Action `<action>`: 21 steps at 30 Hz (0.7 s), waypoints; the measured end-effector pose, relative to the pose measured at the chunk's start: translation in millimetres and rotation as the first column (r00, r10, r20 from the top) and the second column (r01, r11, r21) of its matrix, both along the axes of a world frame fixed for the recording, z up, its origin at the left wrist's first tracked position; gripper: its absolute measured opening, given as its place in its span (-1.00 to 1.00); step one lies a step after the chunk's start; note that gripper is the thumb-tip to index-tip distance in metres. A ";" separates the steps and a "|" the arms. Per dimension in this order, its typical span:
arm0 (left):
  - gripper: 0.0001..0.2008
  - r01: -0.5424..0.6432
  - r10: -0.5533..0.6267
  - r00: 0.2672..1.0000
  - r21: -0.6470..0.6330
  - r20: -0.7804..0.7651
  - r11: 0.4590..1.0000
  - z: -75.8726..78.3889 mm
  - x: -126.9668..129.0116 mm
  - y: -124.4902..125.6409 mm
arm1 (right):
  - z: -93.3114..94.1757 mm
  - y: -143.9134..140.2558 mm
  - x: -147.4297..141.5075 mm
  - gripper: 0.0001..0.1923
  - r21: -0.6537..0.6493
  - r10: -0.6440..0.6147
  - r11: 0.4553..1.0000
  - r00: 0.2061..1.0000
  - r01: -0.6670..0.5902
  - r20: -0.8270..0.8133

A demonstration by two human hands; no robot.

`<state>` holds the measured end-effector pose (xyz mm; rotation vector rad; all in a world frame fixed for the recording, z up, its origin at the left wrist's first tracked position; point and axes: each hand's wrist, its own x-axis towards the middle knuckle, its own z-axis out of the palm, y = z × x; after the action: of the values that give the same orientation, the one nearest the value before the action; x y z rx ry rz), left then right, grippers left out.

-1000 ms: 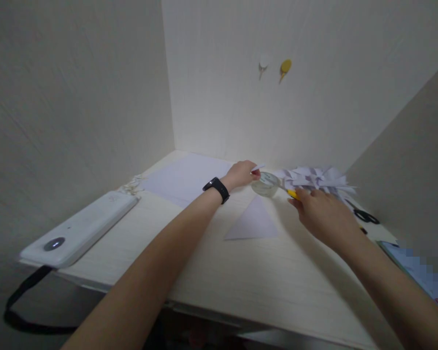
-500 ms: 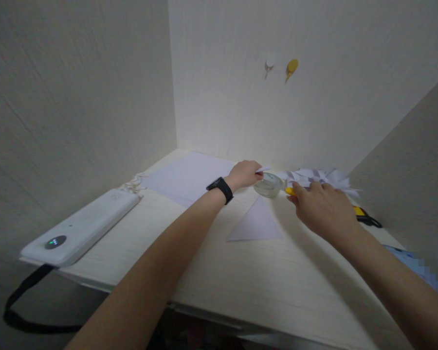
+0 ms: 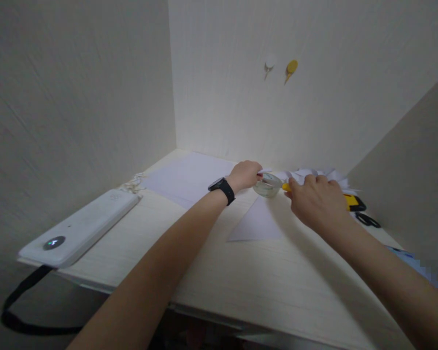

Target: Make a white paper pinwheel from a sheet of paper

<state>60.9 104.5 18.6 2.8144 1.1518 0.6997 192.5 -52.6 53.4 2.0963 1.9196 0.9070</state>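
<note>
My left hand (image 3: 245, 175), with a black watch (image 3: 222, 187) on its wrist, pinches a small piece of white paper (image 3: 265, 170) at the back of the table. Just below that paper stands a round, clear object (image 3: 267, 186); I cannot tell whether it is a dish or a roll of tape. On its right side, my right hand (image 3: 316, 197) is closed on a slim yellow tool (image 3: 285, 187). Only the tool's yellow end shows, pointing at the clear object; the rest is under my fingers. A white paper triangle (image 3: 257, 221) lies flat in front.
White sheets (image 3: 186, 172) lie at the back left, near a white device (image 3: 80, 228) with a black strap. Folded white paper (image 3: 324, 177) sits at the back right. Black-handled scissors (image 3: 368, 220) and a yellow-and-black object (image 3: 355, 202) lie beyond my right arm.
My right hand has shifted slightly left and up with the yellow tool, nearer the clear object. More of the yellow-and-black object now shows. My left hand has barely moved.
</note>
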 end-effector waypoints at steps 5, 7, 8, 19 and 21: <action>-0.79 0.000 0.002 0.999 -0.049 0.042 0.999 -0.6 -0.5 2.7 | -1.8 13.6 12.2 -0.56 0.050 -0.028 0.998 0.998 0.031 -0.050; -0.79 -0.001 0.006 0.998 -0.084 0.067 0.996 -1.3 -0.3 5.3 | -6.7 25.9 24.8 -0.55 0.059 -0.067 0.995 0.982 0.079 -0.179; -0.78 -0.001 0.008 0.997 -0.099 0.077 0.995 -1.5 -0.1 6.5 | -9.7 32.6 30.9 -0.55 0.042 -0.079 0.995 0.957 0.094 -0.278; -0.74 -0.011 0.017 0.998 -0.095 0.065 0.995 -5.3 0.8 11.0 | -35.4 72.4 35.3 -0.81 -0.098 -0.098 0.992 -0.007 0.077 -0.995; -0.74 -0.026 0.036 0.996 -0.121 0.078 0.992 -7.0 0.5 13.5 | -36.6 76.7 36.9 -0.85 -0.079 -0.080 0.992 0.003 0.095 -0.997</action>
<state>61.5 118.0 11.6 2.6501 1.1845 0.7132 229.4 24.1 16.8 3.1773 1.9704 -1.1851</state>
